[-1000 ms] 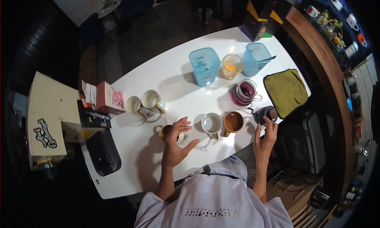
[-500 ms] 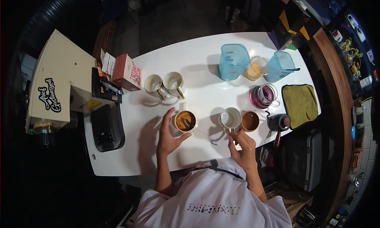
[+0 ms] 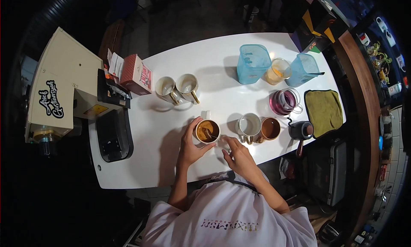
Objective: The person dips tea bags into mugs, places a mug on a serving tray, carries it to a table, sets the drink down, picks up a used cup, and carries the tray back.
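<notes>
My left fingers [image 3: 191, 129] are spread around the wall of a pale cup [image 3: 215, 127], the thumb on the side nearest me, so the grip depends on the wall alone; the handle [image 3: 208, 114] points away from me. If that hold loosens or I press unevenly, I think the cup could twist or tip and slop what is inside onto the surface [image 3: 229, 97]. A spoon [image 3: 209, 135] stands in it at a slant, and a careless brush against it could flick drops out or drag the rim sideways. My right fingers [image 3: 231, 143] are loosely bent and parted, pinching nothing I can see, just beside the cup; I cannot tell whether a tip touches it. Swinging that hand outward too freely could knock the white mug [image 3: 249, 124] into the brown mug [image 3: 270, 121] next to it.

The cup is near my edge of the surface, in front of me, with the pair of mugs on my right and two gold-handled cups [image 3: 187, 84] farther back on my left. It is round and light outside, dark brown within, holding a tan, patchy layer; I cannot tell how deep it goes.
</notes>
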`<state>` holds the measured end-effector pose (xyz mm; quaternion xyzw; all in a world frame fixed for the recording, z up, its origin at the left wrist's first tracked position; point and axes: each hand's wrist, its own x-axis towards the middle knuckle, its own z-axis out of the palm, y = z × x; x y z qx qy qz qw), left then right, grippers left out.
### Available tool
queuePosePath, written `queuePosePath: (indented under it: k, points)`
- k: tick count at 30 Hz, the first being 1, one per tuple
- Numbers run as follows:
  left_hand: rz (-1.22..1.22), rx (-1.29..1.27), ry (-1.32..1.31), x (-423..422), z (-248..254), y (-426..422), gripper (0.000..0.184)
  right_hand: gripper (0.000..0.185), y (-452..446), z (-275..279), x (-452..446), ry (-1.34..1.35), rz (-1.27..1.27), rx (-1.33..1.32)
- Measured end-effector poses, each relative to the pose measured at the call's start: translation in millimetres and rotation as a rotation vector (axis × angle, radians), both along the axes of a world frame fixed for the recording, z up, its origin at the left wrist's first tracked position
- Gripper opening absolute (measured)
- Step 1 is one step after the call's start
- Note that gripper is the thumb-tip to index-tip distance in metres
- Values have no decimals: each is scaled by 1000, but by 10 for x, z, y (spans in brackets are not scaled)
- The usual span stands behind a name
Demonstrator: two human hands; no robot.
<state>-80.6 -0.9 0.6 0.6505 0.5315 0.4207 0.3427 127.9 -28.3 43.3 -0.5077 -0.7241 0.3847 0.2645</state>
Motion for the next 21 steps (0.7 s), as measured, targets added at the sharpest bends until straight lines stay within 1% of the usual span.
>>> queuePosePath:
  k: [2,6,8,9,11,12,14,15,17,21]
  points:
    - [-16,4,-28,23,-21,7,94,39,30,1,-27,116,-45,-107]
    - [-48,7,-44,66,-22,34,94,32,47,-282,-118,188,-150,-36]
    - [-58,17,-42,78,-32,38,93,29,77,-329,-129,228,-223,-227]
    - [-63,10,-54,86,-35,50,94,29,89,-333,-116,227,-228,-224]
    - [-73,0,-65,88,-40,52,94,21,88,-338,-93,201,-164,-275]
    - [-85,-3,-55,82,-41,57,95,21,92,-334,-82,202,-169,-275]
    - [-106,-6,-45,83,-42,67,97,12,98,-315,-54,139,-150,-287]
    - [-104,-14,-47,92,-40,68,97,12,94,-303,-44,139,-156,-287]
    - [-108,-23,-47,108,-45,80,97,7,83,-273,-37,160,-134,-198]
    - [-110,-29,-60,106,-58,100,97,6,37,-208,-33,125,-187,-152]
